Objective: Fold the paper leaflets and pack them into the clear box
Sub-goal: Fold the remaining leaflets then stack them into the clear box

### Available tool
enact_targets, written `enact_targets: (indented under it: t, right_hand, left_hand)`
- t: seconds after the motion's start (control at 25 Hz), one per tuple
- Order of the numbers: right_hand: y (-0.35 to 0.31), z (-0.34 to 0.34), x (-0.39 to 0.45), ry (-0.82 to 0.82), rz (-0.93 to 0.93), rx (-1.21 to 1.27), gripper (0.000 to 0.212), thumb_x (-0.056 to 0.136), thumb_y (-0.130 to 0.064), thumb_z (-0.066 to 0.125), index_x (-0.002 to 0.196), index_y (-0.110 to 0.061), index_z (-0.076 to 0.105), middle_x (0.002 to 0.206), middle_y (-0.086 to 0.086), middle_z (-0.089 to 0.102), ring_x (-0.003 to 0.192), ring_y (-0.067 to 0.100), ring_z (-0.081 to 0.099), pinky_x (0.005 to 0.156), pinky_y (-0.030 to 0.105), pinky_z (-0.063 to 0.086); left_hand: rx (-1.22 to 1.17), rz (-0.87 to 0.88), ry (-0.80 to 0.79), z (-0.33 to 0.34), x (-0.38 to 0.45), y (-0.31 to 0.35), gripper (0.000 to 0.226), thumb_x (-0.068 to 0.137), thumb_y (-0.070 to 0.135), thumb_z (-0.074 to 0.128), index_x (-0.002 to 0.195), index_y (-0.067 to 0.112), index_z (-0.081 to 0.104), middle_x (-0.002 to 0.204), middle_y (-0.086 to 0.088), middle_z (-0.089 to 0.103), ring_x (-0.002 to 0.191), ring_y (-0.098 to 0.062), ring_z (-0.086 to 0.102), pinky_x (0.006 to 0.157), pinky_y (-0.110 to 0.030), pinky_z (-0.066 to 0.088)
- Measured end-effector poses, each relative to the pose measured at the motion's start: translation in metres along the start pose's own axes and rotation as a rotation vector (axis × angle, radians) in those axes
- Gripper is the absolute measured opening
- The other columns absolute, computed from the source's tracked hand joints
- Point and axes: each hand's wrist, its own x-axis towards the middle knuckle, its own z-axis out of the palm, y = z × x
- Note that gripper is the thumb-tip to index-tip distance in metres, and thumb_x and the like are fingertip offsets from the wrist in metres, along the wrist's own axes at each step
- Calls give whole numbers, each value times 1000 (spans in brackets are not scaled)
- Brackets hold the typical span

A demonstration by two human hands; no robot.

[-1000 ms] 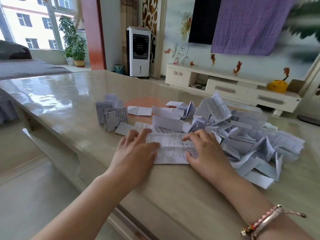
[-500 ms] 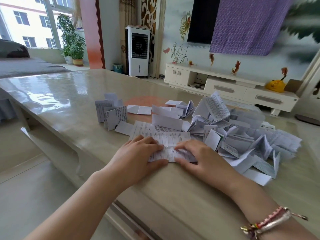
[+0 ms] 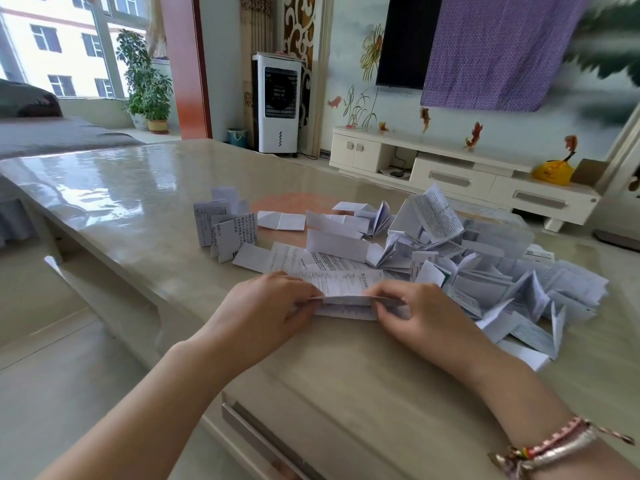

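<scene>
Both my hands, left (image 3: 266, 308) and right (image 3: 415, 315), pinch a leaflet (image 3: 349, 299) at its ends, mid-fold, near the desk (image 3: 138, 209) edge; thin, limp paper, best held by its creased edge.

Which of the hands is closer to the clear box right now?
Right. The right hand pinches the leaflet just in front of the paper pile; the clear box sits behind it. The left hand is farther left.
</scene>
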Motion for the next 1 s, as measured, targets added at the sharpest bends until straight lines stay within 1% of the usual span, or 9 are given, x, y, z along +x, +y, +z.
enact_targets:
  t: [0.04,0.12,0.24,0.36,0.48,0.56,0.76,0.92,1.0]
  right_hand:
    - [0,-1,1,38,53,106,6,88,-26,64,88,-27,69,81,-12,71,79,4,65,74,29,51]
    - [1,0,7,110,162,353,12,85,-27,71,77,-19,68,64,-10,64,60,5,56,60,24,44]
    - [0,7,17,148,318,471,27,84,-35,70,77,-10,65,64,-2,61,60,12,54,58,26,42]
    - [-2,20,23,123,402,250,28,89,-42,62,80,-15,59,73,2,64,69,19,60,60,28,42]
    - [-3,25,25,73,444,-19,38,91,-45,55,69,-19,37,65,1,47,63,21,48,56,32,33]
    - [-4,27,27,56,450,-104,39,91,-45,53,69,-19,35,67,0,47,71,24,52,59,33,35]
    - [-9,25,27,57,439,-179,34,95,-44,47,84,-12,47,79,2,54,87,29,56,71,37,45]
    - [-13,26,31,19,470,-240,31,98,-41,41,97,-11,50,98,6,60,99,29,56,75,35,41]
    - [-12,27,33,3,488,-260,28,99,-39,38,93,-13,45,97,7,60,99,30,55,74,35,39]
  left_hand:
    - [-78,-87,22,1,1,0,32,85,49,47,84,24,67,72,7,64,72,-18,59,65,-35,52]
    - [-210,-242,78,3,6,-4,33,85,47,59,71,18,60,58,1,54,61,-21,52,61,-38,50]
    - [-240,-371,115,6,9,-3,20,83,43,67,77,24,63,65,7,59,64,-14,54,64,-35,50]
    - [-228,-503,91,11,10,2,28,86,50,61,104,29,57,101,6,62,96,-20,57,81,-34,48]
    - [-80,-530,58,17,14,8,40,91,51,52,118,24,43,115,-3,59,111,-26,51,89,-34,38]
    - [4,-511,50,19,16,12,39,94,49,47,119,20,39,115,-5,60,112,-27,50,90,-35,36]
    - [108,-489,30,21,22,11,38,96,49,42,117,18,38,116,-6,61,113,-29,51,88,-35,37]
    - [152,-497,3,22,26,10,36,95,50,43,112,19,37,109,-8,64,102,-32,57,72,-34,36]
    - [181,-504,-12,22,28,10,35,96,50,43,109,19,35,105,-8,65,97,-33,59,67,-34,34]
